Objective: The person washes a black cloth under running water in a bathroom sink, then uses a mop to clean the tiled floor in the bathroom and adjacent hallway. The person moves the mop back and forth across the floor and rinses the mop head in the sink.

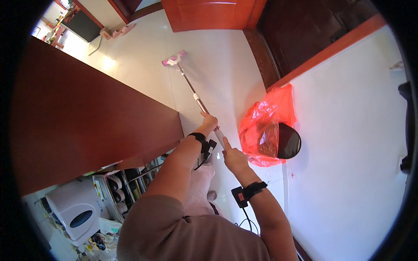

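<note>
A mop with a telescopic metal pole (191, 85) reaches from my hands up and left over the pale tiled floor (209, 52). Its pink and white head (173, 59) rests on the tiles. My left hand (210, 123) grips the pole further forward. Closer to my body, my right hand (235, 158) is closed on the light handle (220, 136), its thumb or a finger lying along it. Both wrists wear black straps with small cabled boxes.
Right of the pole, a red plastic bag (261, 130) with a dark rounded object (289, 141) stands against the white wall (343, 130). A reddish-brown cabinet (91, 120) rises at left, with a shoe rack (130, 182) below. An orange-red door (209, 14) and pink slippers (125, 30) lie beyond.
</note>
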